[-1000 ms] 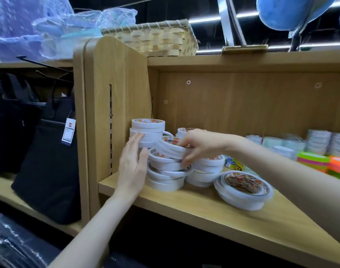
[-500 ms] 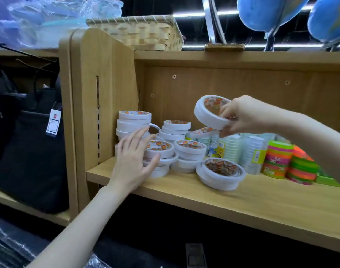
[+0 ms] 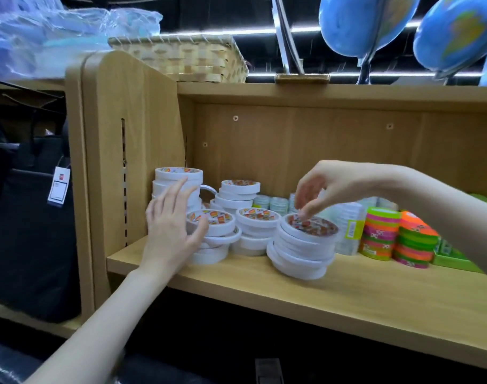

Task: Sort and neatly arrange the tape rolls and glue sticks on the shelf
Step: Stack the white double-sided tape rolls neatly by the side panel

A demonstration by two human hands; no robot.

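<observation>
Stacking is well under way in the head view: the right hand (image 3: pixel 345 187) hangs over the front stack of white tape rolls (image 3: pixel 303 248), fingertips dipping to the top roll, fingers loosely bent, gripping nothing that I can see. The left hand (image 3: pixel 173 225) is spread flat, steadying the leaning left stack (image 3: pixel 214 236). Behind stand two taller piles (image 3: pixel 178 184), and neon rolls (image 3: pixel 379 234) sit tidy to the right on the shelf (image 3: pixel 347 295). By my reckoning the whites are grouped but crooked; squaring up remains. Glue sticks: I can't pick them out.
</observation>
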